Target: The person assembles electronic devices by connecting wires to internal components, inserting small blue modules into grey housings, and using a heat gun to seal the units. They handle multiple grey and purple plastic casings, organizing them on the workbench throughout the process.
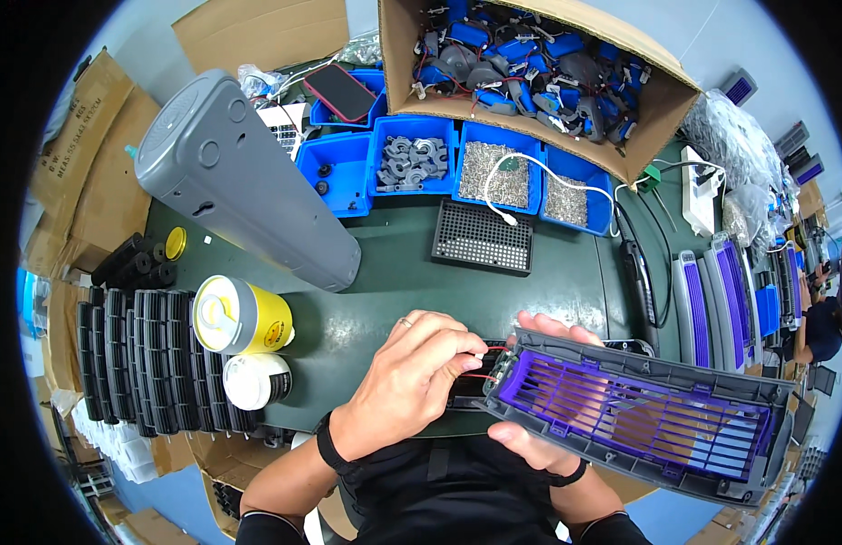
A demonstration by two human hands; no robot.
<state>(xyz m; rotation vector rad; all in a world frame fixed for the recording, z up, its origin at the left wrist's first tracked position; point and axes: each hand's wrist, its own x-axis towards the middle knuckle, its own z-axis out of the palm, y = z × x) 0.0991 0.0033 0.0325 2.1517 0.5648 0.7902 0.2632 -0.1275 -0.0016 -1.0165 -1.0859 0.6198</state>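
Observation:
My right hand (533, 447) holds up a grey panel with a purple slatted grille (639, 413), thumb at its near edge and fingers behind it. At the panel's left end sits a small circuit board (505, 371). My left hand (396, 386) is closed in a pinch on a small white connector (480, 356) beside that board. Thin red wires (496, 348) run between the fingertips and the board. Behind the hands lies a dark part (466, 389), mostly hidden.
A tall grey housing (248, 182) stands at left, near a yellow tub (262, 313), a white jar (257, 381) and black ribbed rollers (153, 359). Blue bins (335, 173), a black perforated tray (483, 238) and a carton of blue parts (539, 118) stand beyond. A black-handled tool (637, 272) lies right.

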